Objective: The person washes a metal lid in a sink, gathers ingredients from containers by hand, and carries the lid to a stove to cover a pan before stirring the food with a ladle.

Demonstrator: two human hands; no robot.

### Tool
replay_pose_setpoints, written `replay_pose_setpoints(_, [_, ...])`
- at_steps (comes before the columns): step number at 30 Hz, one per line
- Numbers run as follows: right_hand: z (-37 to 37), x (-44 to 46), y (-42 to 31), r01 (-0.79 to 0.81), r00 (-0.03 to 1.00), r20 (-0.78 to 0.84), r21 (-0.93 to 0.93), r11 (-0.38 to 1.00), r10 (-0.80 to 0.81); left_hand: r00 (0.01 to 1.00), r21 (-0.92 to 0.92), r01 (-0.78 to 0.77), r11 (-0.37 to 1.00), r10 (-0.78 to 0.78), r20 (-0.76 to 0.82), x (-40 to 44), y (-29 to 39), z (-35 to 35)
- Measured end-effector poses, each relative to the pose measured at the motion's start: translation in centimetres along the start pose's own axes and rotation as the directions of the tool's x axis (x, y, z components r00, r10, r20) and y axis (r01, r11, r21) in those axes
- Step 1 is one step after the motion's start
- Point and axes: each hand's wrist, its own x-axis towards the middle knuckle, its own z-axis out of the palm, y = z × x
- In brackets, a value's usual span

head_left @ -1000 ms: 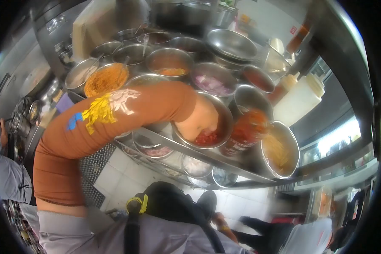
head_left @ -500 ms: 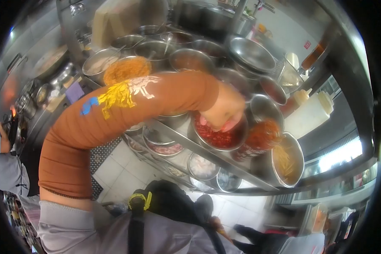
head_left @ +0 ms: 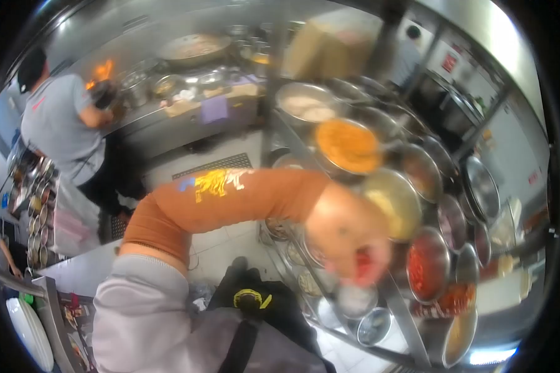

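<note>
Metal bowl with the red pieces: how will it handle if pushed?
The metal bowl is probably stiff, given its shiny metal wall. Its smooth surface may feel slippery. The red pieces look loose, so they'd likely shift or spill if it tips.

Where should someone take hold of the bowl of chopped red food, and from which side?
Probably pinch the rim of the red-food bowl on its near edge, coming from the side of the metal rail, thumb outside and fingers inside. It is open-topped with no handle visible, and neighbouring bowls crowd its far side.
</note>
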Motion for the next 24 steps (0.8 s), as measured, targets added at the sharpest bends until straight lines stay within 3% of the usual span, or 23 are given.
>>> replay_pose_setpoints(3, [-5.0,3.3,-4.7,0.084,0.996,-0.021,-0.050,0.995,-0.085,0.976,-0.268,0.207,0.941,-0.218,-0.014,-7.3,-4.2,1.4])
replay_pose_setpoints(6, [-9.0,6.7,-10.3,0.151,0.988,-0.027,-0.093,0.984,-0.154,0.871,-0.554,0.357,0.752,-0.482,-0.092,-15.7,-12.4,3.6])
replay_pose_setpoints(10, [-13.7,10.9,-19.9,0.206,0.977,-0.026,-0.132,0.970,-0.211,0.718,-0.676,0.405,0.616,-0.672,-0.183,-28.2,-22.2,5.4])
replay_pose_setpoints(17, [-19.7,16.8,-37.6,0.217,0.975,-0.010,-0.190,0.957,-0.223,0.527,-0.810,0.290,0.510,-0.792,-0.309,-44.9,-30.8,2.2])
replay_pose_setpoints(22, [-22.2,19.0,-46.6,0.220,0.975,-0.006,-0.167,0.961,-0.224,0.504,-0.835,0.154,0.528,-0.769,-0.393,-52.7,-32.2,-8.3])
replay_pose_setpoints(24, [-23.1,20.3,-49.6,0.219,0.975,-0.013,-0.150,0.964,-0.223,0.477,-0.800,0.191,0.569,-0.766,-0.431,-54.9,-31.7,-14.5])
